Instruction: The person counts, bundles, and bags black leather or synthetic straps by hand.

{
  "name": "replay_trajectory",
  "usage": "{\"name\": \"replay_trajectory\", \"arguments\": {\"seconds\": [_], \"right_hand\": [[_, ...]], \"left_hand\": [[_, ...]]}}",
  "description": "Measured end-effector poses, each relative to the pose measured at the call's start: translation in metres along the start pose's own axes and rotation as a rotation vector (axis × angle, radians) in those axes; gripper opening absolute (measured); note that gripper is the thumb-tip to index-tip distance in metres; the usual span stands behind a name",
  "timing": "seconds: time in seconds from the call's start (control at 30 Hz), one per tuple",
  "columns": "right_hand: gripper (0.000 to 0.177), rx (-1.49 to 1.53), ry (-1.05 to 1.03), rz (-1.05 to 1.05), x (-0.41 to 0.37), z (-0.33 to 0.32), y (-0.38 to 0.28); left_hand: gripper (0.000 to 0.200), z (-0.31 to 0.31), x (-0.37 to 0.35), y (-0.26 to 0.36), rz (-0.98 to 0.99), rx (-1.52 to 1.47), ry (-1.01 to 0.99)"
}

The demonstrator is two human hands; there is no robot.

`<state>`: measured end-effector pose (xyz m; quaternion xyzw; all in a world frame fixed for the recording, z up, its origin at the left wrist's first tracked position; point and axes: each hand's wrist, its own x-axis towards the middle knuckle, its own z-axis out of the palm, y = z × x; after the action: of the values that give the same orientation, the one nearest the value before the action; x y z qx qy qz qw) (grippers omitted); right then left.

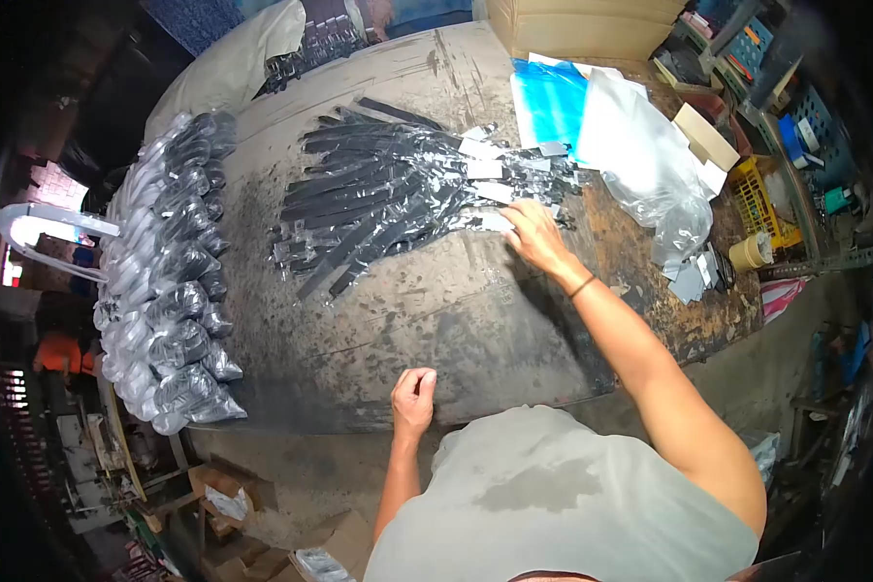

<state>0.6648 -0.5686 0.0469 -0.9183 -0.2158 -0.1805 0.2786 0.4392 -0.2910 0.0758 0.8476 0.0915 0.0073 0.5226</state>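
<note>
A fanned pile of black strips in clear plastic sleeves (pixel 349 184) lies across the table, many with white labels at their right ends. My right hand (pixel 535 233) is at the lower right of this pile, its fingers closed on the labelled end of one sleeved strip (pixel 480 222). The fingertips are partly hidden against the plastic. Near the table's front edge, my left hand (pixel 413 400) is curled into a loose fist, with nothing seen in it. It is apart from the pile.
Stacked clear bags with dark contents (pixel 179 281) line the table's left side. At the right lie a blue plastic sheet (pixel 551 102), clear plastic bags (pixel 640 145), grey cards (pixel 689 279) and a tape roll (pixel 750 252). A cardboard box (pixel 592 27) stands at the back. A lamp (pixel 58 223) juts in from the left.
</note>
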Motion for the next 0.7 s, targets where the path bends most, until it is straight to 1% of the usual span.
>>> {"name": "replay_trajectory", "arguments": {"seconds": [0.1, 0.13, 0.17, 0.23, 0.27, 0.3, 0.37, 0.4, 0.43, 0.5, 0.53, 0.57, 0.6, 0.63, 0.7], "right_hand": [[0.039, -0.064, 0.033, -0.055, 0.048, 0.024, 0.008], [0.046, -0.105, 0.0, -0.065, 0.062, 0.031, 0.012], [0.046, -0.111, -0.006, -0.066, 0.074, 0.038, 0.015], [0.054, -0.22, -0.082, -0.046, 0.097, 0.05, 0.021], [0.057, -0.253, -0.13, -0.041, 0.104, 0.055, 0.025], [0.057, -0.259, -0.142, -0.036, 0.108, 0.06, 0.029], [0.056, -0.343, -0.309, 0.016, 0.116, 0.067, 0.034], [0.056, -0.369, -0.302, 0.006, 0.117, 0.068, 0.032], [0.056, -0.376, -0.304, 0.005, 0.121, 0.068, 0.032], [0.057, -0.354, -0.344, -0.048, 0.127, 0.064, 0.033], [0.055, -0.35, -0.269, -0.105, 0.13, 0.056, 0.027], [0.055, -0.357, -0.274, -0.101, 0.132, 0.049, 0.02], [0.055, -0.266, -0.28, -0.079, 0.134, 0.042, 0.011], [0.054, -0.174, -0.284, -0.056, 0.136, 0.035, -0.001], [0.051, -0.165, -0.337, -0.028, 0.138, 0.014, -0.037]], "left_hand": [[0.012, 0.011, 0.037, 0.004, 0.035, -0.092, -0.032], [0.012, 0.016, 0.049, 0.002, 0.034, -0.132, -0.059], [0.012, 0.022, 0.061, 0.0, 0.031, -0.139, -0.061], [0.018, 0.035, 0.085, -0.004, -0.029, -0.348, -0.114], [0.02, 0.042, 0.098, -0.008, -0.121, -0.412, -0.161], [0.02, 0.05, 0.11, -0.011, -0.13, -0.421, -0.168], [0.021, 0.064, 0.138, -0.004, -0.242, -0.583, -0.208], [0.027, 0.07, 0.154, -0.003, -0.232, -0.567, -0.223], [0.027, 0.076, 0.171, 0.0, -0.231, -0.574, -0.226], [0.035, 0.089, 0.202, 0.007, -0.275, -0.671, -0.191], [0.041, 0.094, 0.217, 0.009, -0.32, -0.739, -0.202], [0.046, 0.098, 0.231, 0.011, -0.366, -0.806, -0.213], [0.054, 0.1, 0.244, 0.017, -0.409, -0.887, -0.236], [0.061, 0.103, 0.255, 0.023, -0.41, -0.979, -0.243], [0.067, 0.108, 0.272, 0.036, -0.398, -1.28, -0.195]]}}
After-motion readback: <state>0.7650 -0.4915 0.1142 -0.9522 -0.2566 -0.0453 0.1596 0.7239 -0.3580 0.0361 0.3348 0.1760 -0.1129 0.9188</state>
